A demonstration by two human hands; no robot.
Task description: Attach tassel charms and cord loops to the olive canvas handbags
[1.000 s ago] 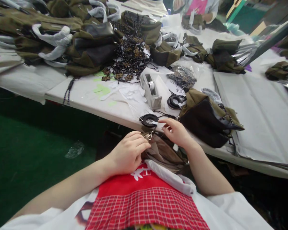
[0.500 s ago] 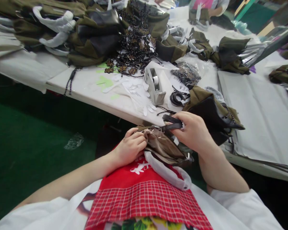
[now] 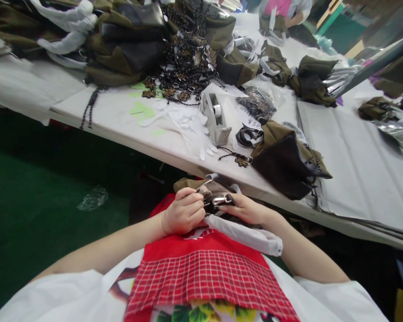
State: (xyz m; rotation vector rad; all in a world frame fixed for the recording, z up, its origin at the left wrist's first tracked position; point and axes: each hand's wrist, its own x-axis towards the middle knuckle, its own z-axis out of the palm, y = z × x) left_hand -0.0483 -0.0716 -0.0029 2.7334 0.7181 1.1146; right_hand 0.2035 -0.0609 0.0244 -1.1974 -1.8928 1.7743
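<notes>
An olive handbag (image 3: 185,183) with its zip open rests against my red apron, below the table edge. My left hand (image 3: 184,211) is closed on the left rim of the bag's opening, fingers curled. My right hand (image 3: 246,209) is at the right side of the opening, closed around a black strap with a silver metal clasp (image 3: 221,200); its fingertips are partly hidden. A handle wrapped in white (image 3: 245,235) hangs over the near side of the bag. The tan lining (image 3: 216,188) shows between the hands.
On the white table (image 3: 104,109) are a grey tape dispenser (image 3: 216,118), white paper tags (image 3: 188,125), a pile of beaded cords (image 3: 188,58), a coiled black strap (image 3: 245,135) and another olive-and-black bag (image 3: 282,156). More bags (image 3: 130,44) line the back. A co-worker (image 3: 293,13) is at the far side.
My right hand has come down and left with the black strap, from above the bag into its opening. My left hand stays at the rim. The view has shifted slightly.
</notes>
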